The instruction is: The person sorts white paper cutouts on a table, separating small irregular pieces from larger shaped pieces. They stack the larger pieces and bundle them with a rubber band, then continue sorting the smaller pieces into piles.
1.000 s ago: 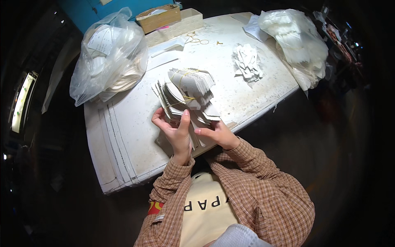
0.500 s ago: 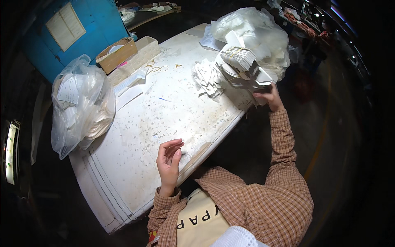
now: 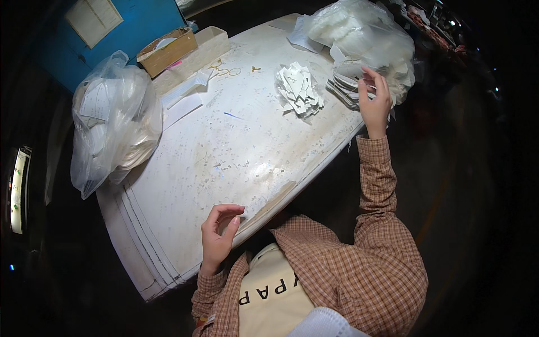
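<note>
At the right end of the table my right hand is raised against a stack of white cut sheets. Its thumb and fingers are bent but apart, and I see nothing held between them. The hand hides part of the stack. To its left lies a loose heap of white scraps. Near the front edge of the table hovers my left hand, its fingers curved and apart from the thumb, with nothing in it. A big translucent plastic bag bulges behind the stack.
A clear bag of white pieces rests at the table's left edge. Behind it stand a brown box and a pale box. Yellow rubber bands and small scraps lie on the white table. A blue cabinet rises at the back left.
The bundle with yellow bands no longer shows on the stack. My right hand has moved up from the stack's side to before it. My left hand has shifted slightly left and nearer.
</note>
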Tool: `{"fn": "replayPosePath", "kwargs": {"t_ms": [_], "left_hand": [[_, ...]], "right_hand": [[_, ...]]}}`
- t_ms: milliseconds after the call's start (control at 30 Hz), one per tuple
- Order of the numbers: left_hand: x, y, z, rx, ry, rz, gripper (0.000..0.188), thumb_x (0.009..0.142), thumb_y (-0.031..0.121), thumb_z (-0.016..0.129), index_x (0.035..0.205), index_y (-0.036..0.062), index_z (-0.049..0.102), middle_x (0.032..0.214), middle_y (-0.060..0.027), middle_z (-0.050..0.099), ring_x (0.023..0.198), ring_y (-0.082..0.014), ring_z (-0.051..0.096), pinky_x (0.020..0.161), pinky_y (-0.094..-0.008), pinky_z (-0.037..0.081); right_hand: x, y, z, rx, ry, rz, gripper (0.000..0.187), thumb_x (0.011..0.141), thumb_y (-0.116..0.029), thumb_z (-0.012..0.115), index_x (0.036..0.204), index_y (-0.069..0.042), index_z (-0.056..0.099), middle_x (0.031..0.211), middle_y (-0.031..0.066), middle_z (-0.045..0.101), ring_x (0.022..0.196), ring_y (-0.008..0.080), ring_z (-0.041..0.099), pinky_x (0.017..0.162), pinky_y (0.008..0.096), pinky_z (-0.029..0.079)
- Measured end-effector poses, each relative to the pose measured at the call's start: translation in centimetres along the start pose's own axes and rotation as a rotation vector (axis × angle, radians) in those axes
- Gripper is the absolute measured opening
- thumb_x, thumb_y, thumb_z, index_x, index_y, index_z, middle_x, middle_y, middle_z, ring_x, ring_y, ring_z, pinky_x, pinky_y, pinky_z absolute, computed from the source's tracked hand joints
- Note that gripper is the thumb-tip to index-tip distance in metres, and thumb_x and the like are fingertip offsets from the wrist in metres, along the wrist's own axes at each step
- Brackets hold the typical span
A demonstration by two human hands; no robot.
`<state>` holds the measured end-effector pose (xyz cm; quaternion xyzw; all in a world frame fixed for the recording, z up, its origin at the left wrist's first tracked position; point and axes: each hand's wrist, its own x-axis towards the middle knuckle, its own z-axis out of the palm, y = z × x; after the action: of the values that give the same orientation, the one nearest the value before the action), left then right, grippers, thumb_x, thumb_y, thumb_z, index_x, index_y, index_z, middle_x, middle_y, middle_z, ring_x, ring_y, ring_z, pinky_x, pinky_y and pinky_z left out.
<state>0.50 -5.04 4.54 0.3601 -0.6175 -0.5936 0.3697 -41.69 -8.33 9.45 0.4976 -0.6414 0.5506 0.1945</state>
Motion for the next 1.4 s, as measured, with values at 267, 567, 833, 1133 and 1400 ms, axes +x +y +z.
{"fn": "replayPosePath", "kwargs": {"t_ms": [267, 567, 833, 1133, 1400], "left_hand": [[-2.1, 2.3, -4.0, 0.242, 0.102, 0.057, 0.02, 0.083, 0.0, 0.056, 0.102, -0.0034, 0.058, 0.1, -0.0123, 0.065, 0.097, -0.0192, 0.062, 0.09, -0.0314, 0.047], [-3.3, 2.8, -6.9, 0.375, 0.203, -0.005, 0.019, 0.083, 0.004, 0.059, 0.101, -0.002, 0.059, 0.097, -0.011, 0.066, 0.093, -0.019, 0.064, 0.087, -0.031, 0.048], [3.5, 6.1, -8.8, 0.463, 0.161, 0.298, 0.019, 0.086, 0.004, 0.057, 0.104, -0.0016, 0.058, 0.1, -0.0095, 0.065, 0.093, -0.0159, 0.063, 0.085, -0.0272, 0.047], [12.6, -0.5, -13.5, 0.484, 0.201, 0.075, 0.034, 0.087, 0.03, 0.063, 0.114, 0.0082, 0.06, 0.114, -0.0108, 0.062, 0.111, -0.0247, 0.056, 0.093, -0.0383, 0.045], [12.0, -1.8, -13.2, 0.605, 0.053, 0.244, 0.041, 0.083, 0.03, 0.066, 0.117, 0.0095, 0.059, 0.115, -0.0107, 0.06, 0.107, -0.0228, 0.056, 0.091, -0.0337, 0.044]], "right_hand": [[0.6, 5.2, 14.8, 0.084, -0.513, 0.599, 0.083, 0.074, -0.043, 0.075, 0.134, 0.002, 0.04, 0.129, 0.0268, 0.048, 0.118, 0.033, 0.05, 0.097, 0.0403, 0.042], [-3.1, 0.5, 17.0, 0.507, -0.791, 0.658, 0.078, 0.075, -0.033, 0.076, 0.134, 0.004, 0.039, 0.117, 0.0221, 0.057, 0.097, 0.0213, 0.061, 0.081, 0.0285, 0.051], [-8.2, -12.9, 22.7, 0.621, -1.308, 0.242, 0.069, 0.075, -0.038, 0.075, 0.128, 0.0, 0.05, 0.117, 0.0187, 0.058, 0.102, 0.021, 0.057, 0.087, 0.0311, 0.046], [-4.6, -18.7, 20.4, 0.581, -1.008, -0.388, 0.021, 0.082, -0.024, 0.069, 0.094, -0.007, 0.066, 0.083, 0.004, 0.067, 0.074, 0.0106, 0.059, 0.061, 0.0252, 0.048], [-12.8, -20.0, 15.1, 0.426, -1.521, -0.559, 0.026, 0.073, -0.033, 0.073, 0.073, -0.009, 0.063, 0.063, 0.01, 0.063, 0.062, 0.029, 0.062, 0.06, 0.0384, 0.048]]}}
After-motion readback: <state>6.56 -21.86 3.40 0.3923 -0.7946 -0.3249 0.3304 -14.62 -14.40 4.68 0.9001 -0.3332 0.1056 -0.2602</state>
